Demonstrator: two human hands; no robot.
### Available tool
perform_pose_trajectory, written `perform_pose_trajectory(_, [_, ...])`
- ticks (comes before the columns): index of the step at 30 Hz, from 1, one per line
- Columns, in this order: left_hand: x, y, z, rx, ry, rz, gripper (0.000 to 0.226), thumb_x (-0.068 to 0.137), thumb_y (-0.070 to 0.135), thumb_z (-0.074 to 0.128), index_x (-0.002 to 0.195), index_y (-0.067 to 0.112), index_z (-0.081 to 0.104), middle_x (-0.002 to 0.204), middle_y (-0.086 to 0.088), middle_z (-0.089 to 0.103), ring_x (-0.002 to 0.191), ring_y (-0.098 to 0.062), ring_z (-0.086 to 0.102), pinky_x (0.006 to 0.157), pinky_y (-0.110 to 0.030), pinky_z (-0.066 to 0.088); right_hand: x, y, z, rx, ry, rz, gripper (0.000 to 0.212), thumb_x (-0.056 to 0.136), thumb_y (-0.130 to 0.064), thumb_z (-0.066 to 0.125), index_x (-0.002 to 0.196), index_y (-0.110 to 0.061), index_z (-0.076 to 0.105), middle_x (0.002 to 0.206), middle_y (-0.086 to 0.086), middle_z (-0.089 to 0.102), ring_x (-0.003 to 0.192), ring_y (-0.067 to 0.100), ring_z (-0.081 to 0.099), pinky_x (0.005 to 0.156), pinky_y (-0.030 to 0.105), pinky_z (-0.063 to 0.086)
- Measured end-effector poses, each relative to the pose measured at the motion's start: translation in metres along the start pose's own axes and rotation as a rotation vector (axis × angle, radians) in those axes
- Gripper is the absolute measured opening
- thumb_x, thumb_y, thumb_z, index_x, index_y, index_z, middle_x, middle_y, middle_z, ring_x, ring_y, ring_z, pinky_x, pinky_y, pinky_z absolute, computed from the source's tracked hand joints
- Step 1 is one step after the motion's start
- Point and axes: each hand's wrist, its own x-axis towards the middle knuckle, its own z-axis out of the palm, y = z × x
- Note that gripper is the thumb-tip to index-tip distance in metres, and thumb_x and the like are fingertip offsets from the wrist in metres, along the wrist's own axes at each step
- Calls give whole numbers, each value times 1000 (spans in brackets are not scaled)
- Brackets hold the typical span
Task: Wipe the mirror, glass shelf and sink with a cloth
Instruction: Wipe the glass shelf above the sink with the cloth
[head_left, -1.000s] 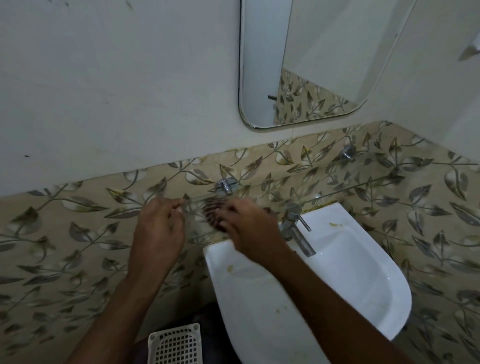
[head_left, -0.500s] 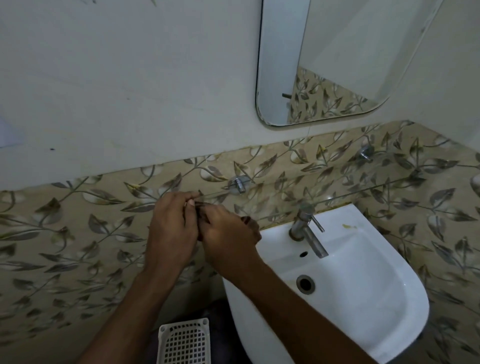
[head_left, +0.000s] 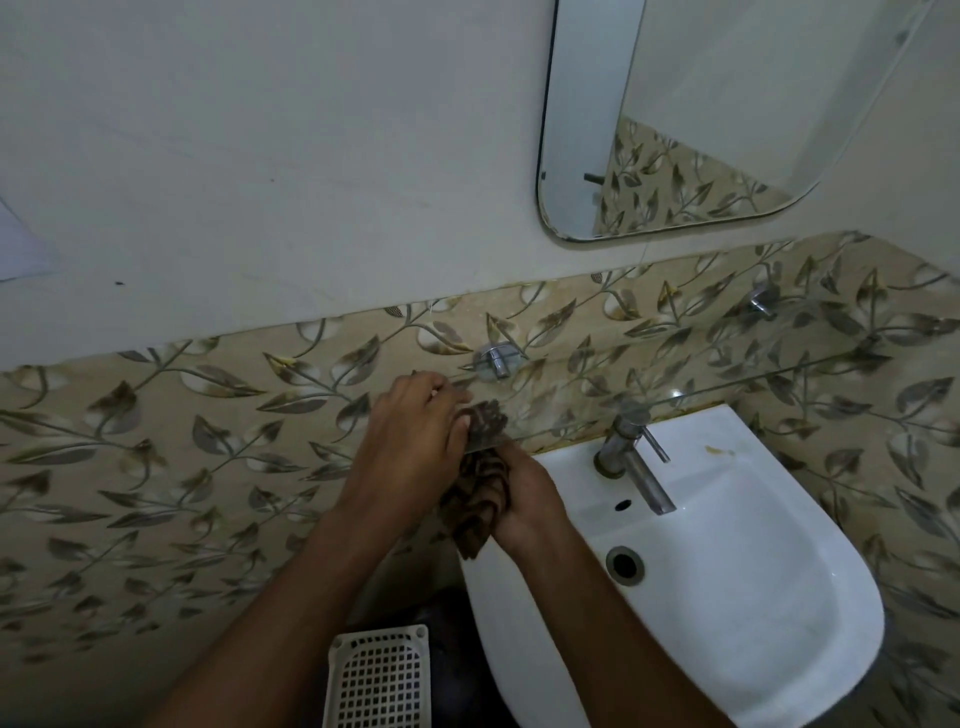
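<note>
Head view: we have the brown cloth (head_left: 480, 493) bunched at the left end of the glass shelf (head_left: 675, 402), above the sink's (head_left: 727, 597) left rim. Right grip (head_left: 524, 501) is clenched round the cloth's lower part, below the shelf's front edge. The cloth's top shows through the glass, just beside the left grip (head_left: 410, 441). Left grip lies over the shelf's end corner, fingers curled; whether it pinches the glass or the cloth, we cannot tell. Shelf runs right along the leaf tile, held by chrome brackets (head_left: 496, 361); its front edge passes over the tap (head_left: 631, 457). Mirror (head_left: 587, 130) sits well apart, up right. Open wall left of the hands. White mesh basket (head_left: 379, 680) below, between the forearms.
</note>
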Motion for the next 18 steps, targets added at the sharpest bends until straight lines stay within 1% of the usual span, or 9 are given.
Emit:
perform_pose_trajectory(2, [6,2,-2,18,-12,-2,28,96,27,52,118,16,64,116,-3,57,107,-23,50,89,-41,46,16,-11,10,96,-29,44,34,101,-21,45,104,1,70,99,20,74,82,30,75,74,38,62])
perform_pose_trajectory(4, [8,3,-3,18,-12,-10,29,97,28,52,121,16,63,117,-3,57,108,-22,48,91,-40,46,29,-20,14,131,-70,72,40,103,-29,43,110,2,67,102,23,72,84,33,74,78,44,59])
perform_pose_trajectory(6, [8,3,-3,9,-13,-13,31,97,27,53,123,15,62,119,-4,57,109,-22,49,92,-40,46,39,-28,8,127,-60,75,48,103,-33,41,106,5,69,101,25,72,82,36,74,72,47,61])
perform_pose_trajectory(8, [6,1,-2,11,-10,3,31,96,25,55,123,12,62,118,-6,58,109,-23,50,90,-41,47,40,-38,-4,96,-61,51,54,105,-33,40,94,7,75,96,26,73,78,35,74,67,43,63])
perform_pose_trajectory(10, [4,-3,-2,14,-8,10,31,96,26,55,122,10,62,116,-7,59,107,-24,52,89,-41,48,36,-48,-19,182,-62,-18,46,100,-24,49,78,4,76,79,20,73,64,27,73,55,33,61])
perform_pose_trajectory(12, [4,-8,-1,13,-9,14,31,96,27,55,122,10,62,115,-6,60,107,-24,52,89,-42,48,37,-60,-37,294,-93,-153,15,67,-15,86,67,-4,75,68,10,69,56,21,67,56,27,58])
perform_pose_trajectory(14, [4,-10,1,-5,0,25,32,95,26,55,123,11,63,113,-6,60,106,-25,53,88,-43,48,39,-67,-46,348,-138,-250,48,31,-16,101,71,-8,75,74,9,68,64,23,66,68,32,59])
perform_pose_trajectory(15, [5,-10,2,-16,2,26,32,95,26,55,123,12,63,113,-5,60,106,-25,53,88,-43,48,35,-68,-44,369,-165,-240,50,32,-17,101,75,-7,76,78,11,71,68,26,70,70,36,60])
perform_pose_trajectory(18, [8,-5,6,-20,-3,37,31,96,24,56,124,14,62,115,-4,60,107,-23,53,89,-39,46,17,-46,-27,234,-101,-45,28,81,-20,71,92,5,72,80,21,73,61,29,73,52,36,61])
